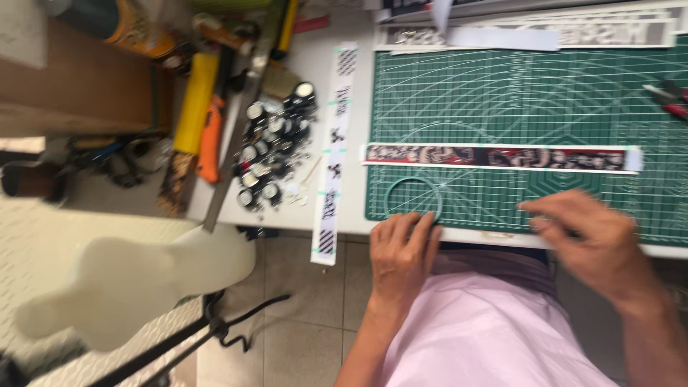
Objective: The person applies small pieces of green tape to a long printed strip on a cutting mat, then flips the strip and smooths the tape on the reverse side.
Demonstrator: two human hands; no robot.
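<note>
Left hand (401,251) lies flat, fingers spread, on the near edge of the green cutting mat (530,100) — holding nothing. Right hand (584,233), blurred, fingers loosely curled, empty as far as I can tell. Both sit just below the patterned strip (494,158) across the mat. Looks like positioning; the strip needs pinning next.

A white table (315,64) fills the upper part of the frame. On its right lies a green cutting mat (516,100); at centre, a long patterned paper strip (334,150) overhangs the near edge; left of it sit small paint jars (276,150), a metal ruler (240,122) and yellow tools (195,100)
</note>
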